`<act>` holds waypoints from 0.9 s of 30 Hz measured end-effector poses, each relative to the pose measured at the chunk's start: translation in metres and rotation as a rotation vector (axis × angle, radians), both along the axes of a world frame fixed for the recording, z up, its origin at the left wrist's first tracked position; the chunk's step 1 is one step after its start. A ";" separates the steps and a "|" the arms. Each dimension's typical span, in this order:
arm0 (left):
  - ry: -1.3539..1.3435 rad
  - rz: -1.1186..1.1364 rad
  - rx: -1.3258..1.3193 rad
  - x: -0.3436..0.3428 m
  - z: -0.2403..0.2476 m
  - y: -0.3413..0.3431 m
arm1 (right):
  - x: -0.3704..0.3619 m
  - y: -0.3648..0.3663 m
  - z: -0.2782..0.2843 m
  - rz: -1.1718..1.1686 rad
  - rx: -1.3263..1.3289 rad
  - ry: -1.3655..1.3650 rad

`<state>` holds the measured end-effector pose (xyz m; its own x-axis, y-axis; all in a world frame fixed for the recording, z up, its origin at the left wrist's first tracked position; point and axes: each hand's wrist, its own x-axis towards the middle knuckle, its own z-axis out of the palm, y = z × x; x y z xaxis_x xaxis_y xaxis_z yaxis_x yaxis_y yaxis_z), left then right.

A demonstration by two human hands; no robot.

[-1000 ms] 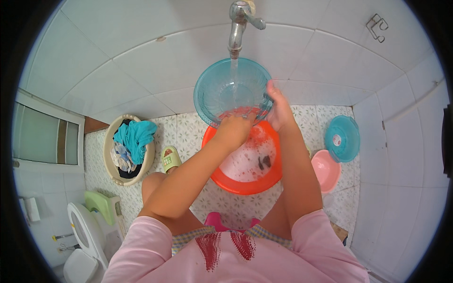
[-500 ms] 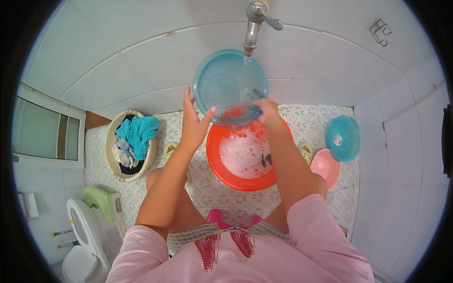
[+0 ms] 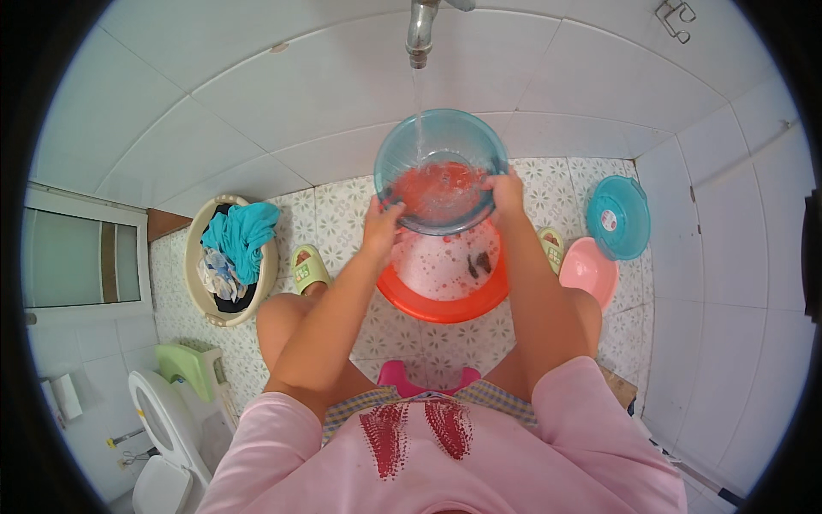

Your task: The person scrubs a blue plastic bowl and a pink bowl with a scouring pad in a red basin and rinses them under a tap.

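Observation:
Both my hands grip the rim of a translucent blue basin. My left hand is on its near left rim, and my right hand on the right rim. From the tap a thin stream of water falls into the basin, and the water inside ripples. Under its near side stands an orange-red tub, partly hidden, with pinkish sudsy water. Small dark pieces lie in those suds, too unclear to name.
A cream laundry basket with turquoise cloth stands on the left. At the right are a teal basin and a pink basin. My feet wear green slippers. A toilet is at lower left, a pink stool beneath me.
The blue basin has tilted back toward level and come lower, over the tub. My left hand has closed from spread fingers onto its rim. The view has shifted too.

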<state>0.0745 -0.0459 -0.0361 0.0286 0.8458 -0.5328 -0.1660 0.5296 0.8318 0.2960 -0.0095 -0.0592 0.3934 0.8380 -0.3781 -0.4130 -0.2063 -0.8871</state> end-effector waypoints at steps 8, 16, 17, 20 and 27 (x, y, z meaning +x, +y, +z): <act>-0.174 -0.075 -0.286 -0.019 -0.077 0.002 | -0.031 -0.037 0.014 0.038 -0.050 -0.075; 0.050 0.071 0.085 -0.013 -0.043 0.040 | -0.028 -0.023 -0.044 -0.072 -0.056 0.042; 0.051 0.039 0.001 -0.027 -0.048 0.041 | -0.035 -0.029 -0.049 -0.045 -0.057 0.113; 0.111 -0.022 0.013 -0.028 -0.055 0.032 | -0.024 -0.043 -0.053 -0.021 -0.044 0.161; 0.428 -0.161 0.528 -0.014 -0.020 0.050 | -0.024 -0.015 -0.082 -0.064 -0.291 0.323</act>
<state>0.0608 0.0039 -0.0560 0.0544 0.9976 -0.0434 0.2803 0.0265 0.9595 0.2717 -0.0248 -0.1414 0.2634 0.6563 -0.7070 -0.6799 -0.3937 -0.6187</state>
